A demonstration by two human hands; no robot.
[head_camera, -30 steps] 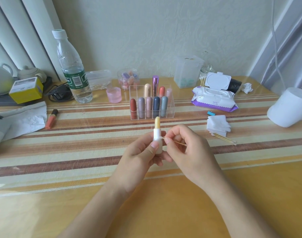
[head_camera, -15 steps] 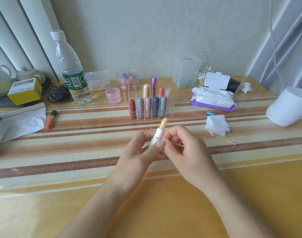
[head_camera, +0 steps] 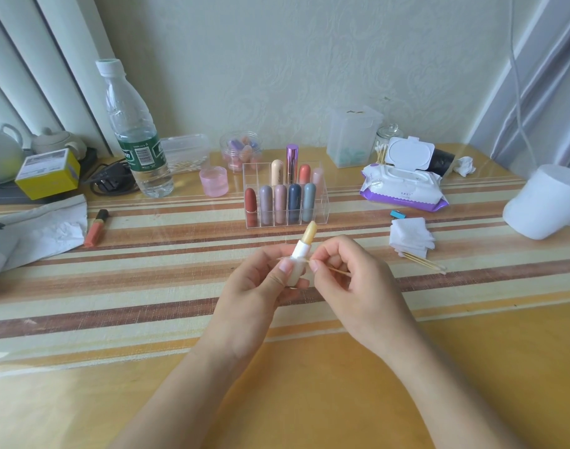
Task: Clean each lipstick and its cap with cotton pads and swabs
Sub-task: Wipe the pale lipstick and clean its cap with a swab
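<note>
While the left hand [head_camera: 254, 286] grips the uncapped lipstick [head_camera: 301, 251] round its white barrel, tilted away with the yellow bullet wound well out, the right hand [head_camera: 351, 280] pinches a wooden-stemmed cotton swab [head_camera: 337, 270] laid against the barrel just under its collar. If the swab skids upward it would gouge the soft bullet. Pressing hard could snap the thin stem, and a slack grip would drop the bare bullet onto the table.

One lipstick is in hand. Just beyond the hands, a clear organiser [head_camera: 251, 171] holds nine more, five in its front row and four behind. One orange tube [head_camera: 96, 228] lies well left of the left hand. Right of the right hand sits one stack of cotton pads [head_camera: 409, 234], with spare swabs [head_camera: 422, 262] touching it, probably three, though they overlap.
</note>
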